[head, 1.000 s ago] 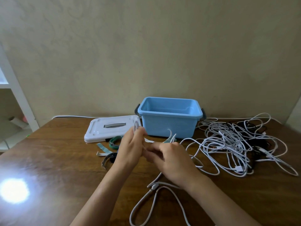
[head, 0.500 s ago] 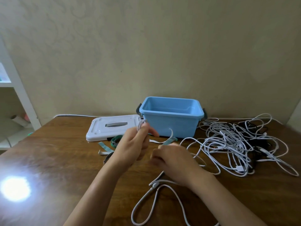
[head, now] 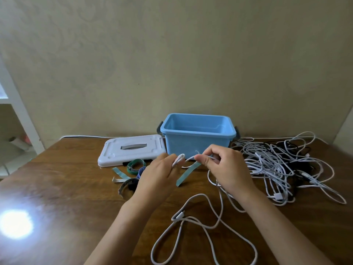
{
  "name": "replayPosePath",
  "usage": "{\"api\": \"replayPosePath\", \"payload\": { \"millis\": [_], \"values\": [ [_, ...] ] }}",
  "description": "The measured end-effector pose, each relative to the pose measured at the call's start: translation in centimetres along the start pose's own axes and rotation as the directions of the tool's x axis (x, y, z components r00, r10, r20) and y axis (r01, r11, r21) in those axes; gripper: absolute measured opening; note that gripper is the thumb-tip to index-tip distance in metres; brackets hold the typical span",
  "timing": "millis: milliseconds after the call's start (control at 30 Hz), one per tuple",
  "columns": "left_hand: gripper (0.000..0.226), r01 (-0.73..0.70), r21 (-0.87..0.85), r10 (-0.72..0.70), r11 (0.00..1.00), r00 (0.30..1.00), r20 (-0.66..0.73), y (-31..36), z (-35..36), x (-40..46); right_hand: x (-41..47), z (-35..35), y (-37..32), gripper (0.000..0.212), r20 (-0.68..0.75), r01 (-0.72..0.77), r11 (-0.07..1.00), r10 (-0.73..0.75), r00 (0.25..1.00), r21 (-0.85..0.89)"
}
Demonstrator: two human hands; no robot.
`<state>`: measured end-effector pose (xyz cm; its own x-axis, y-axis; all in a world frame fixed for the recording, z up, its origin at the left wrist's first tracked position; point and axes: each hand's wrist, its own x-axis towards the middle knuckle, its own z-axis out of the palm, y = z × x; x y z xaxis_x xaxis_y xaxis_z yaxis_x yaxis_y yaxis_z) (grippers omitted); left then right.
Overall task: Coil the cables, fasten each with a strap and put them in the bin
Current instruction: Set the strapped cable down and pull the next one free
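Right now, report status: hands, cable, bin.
Left hand grips white cable loop; right hand pinches cable and teal strap. Blue bin open, nothing visible inside. Tangled cable pile waiting right.

Soft, even, rather dim light fills the scene — shadows under the hands are faint. One blown-out white glare spot [head: 16, 224] sits on the glossy wooden table [head: 66, 188] at lower left. The wide-angle lens bends the edges — the white shelf frame [head: 21, 119] leans. Focus is slightly soft throughout.
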<state>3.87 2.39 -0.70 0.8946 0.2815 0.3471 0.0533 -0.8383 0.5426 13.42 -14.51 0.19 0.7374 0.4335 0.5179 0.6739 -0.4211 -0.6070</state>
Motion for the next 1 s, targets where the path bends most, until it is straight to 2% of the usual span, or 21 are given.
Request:
{"api": "replayPosePath", "payload": {
  "millis": [200,300,400,500,700,833,900,1000],
  "values": [
    [0.037,0.05,-0.11,-0.05,0.993,0.999,0.007,-0.5,0.2,0.2,0.3,0.2,-0.2,0.023,0.105,0.029,0.999,-0.032,0.994,0.024],
    [0.036,0.088,-0.15,-0.095,0.985,0.995,-0.042,-0.7,-0.4,0.4,0.5,-0.3,0.5,0.027,0.19,0.042,0.993,-0.021,0.982,-0.106],
    [0.036,0.092,-0.127,-0.1,0.988,0.993,-0.061,-0.7,-0.4,0.4,0.3,-0.5,0.7,0.031,0.148,0.042,0.98,-0.012,0.989,-0.197],
    [0.032,0.089,-0.111,-0.095,0.99,0.994,-0.049,-0.8,-0.1,0.5,0.1,0.0,0.1,0.031,0.06,-0.003,0.998,0.007,0.998,-0.06],
    [0.035,0.11,-0.39,-0.155,0.914,0.984,-0.086,-0.4,0.7,0.3,-0.8,1.6,-1.5,0.028,0.175,0.024,0.979,-0.06,0.983,0.201],
    [0.044,0.158,-0.584,-0.194,0.796,0.981,0.002,-0.2,0.9,0.3,-1.3,2.6,-1.8,0.028,0.198,0.038,0.975,-0.083,0.977,0.22],
    [0.05,0.13,-0.568,-0.156,0.813,0.988,0.004,-0.1,0.9,0.0,-1.6,3.2,-1.9,0.021,0.201,0.062,0.967,-0.113,0.973,0.246],
    [0.035,0.113,-0.564,-0.151,0.818,0.988,-0.02,0.1,1.0,-0.1,-1.8,3.6,-2.1,0.016,0.257,0.079,0.961,-0.149,0.955,0.264]
  ]
}}
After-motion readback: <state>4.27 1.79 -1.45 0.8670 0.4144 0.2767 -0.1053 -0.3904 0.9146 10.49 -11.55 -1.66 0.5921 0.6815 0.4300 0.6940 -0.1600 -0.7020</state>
